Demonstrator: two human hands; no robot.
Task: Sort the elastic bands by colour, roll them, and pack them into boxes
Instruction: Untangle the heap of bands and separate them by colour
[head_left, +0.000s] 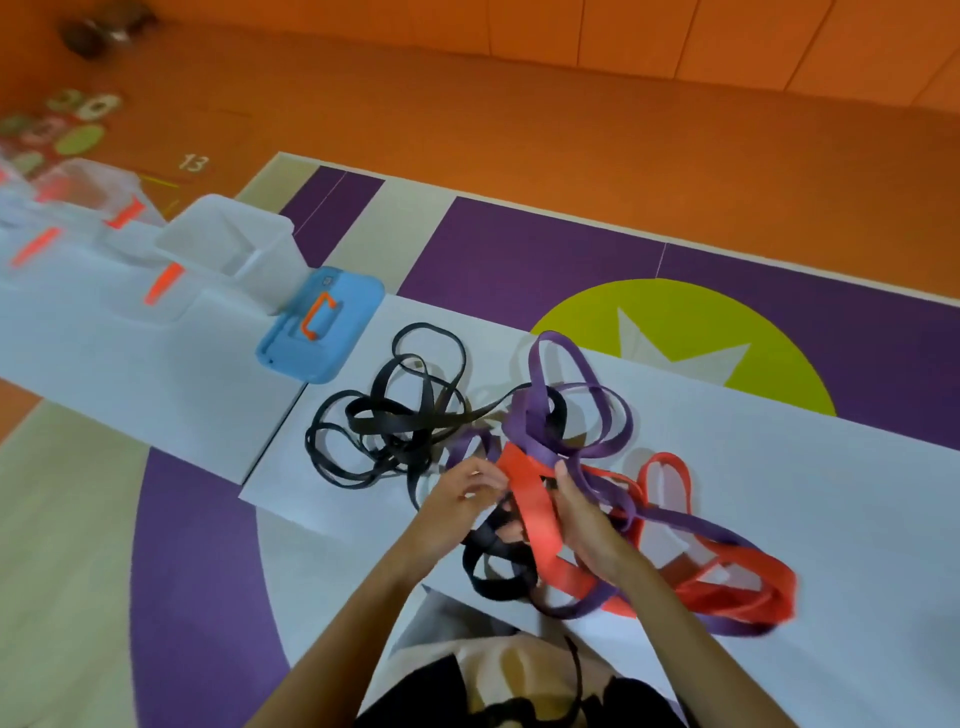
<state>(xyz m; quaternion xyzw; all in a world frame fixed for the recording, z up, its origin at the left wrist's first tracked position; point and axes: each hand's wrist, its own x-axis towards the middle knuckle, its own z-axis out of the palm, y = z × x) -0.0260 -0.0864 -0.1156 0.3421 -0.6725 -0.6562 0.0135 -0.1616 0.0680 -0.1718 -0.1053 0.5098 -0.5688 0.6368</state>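
Observation:
A tangle of elastic bands lies on the white table (779, 467): black bands (395, 421) on the left, purple bands (561, 415) in the middle, red bands (737, 587) on the right. My right hand (587, 525) grips a wide red band (535, 499) that runs up from the pile. My left hand (462, 493) reaches to the same red band with its fingertips at its upper end. Clear plastic boxes (234, 249) stand at the far left of the table.
A blue lid (322, 327) with an orange handle lies beside the clear boxes. More clear boxes with orange clips (78, 218) stand further left, blurred. The floor is orange, purple and green beyond the table edge.

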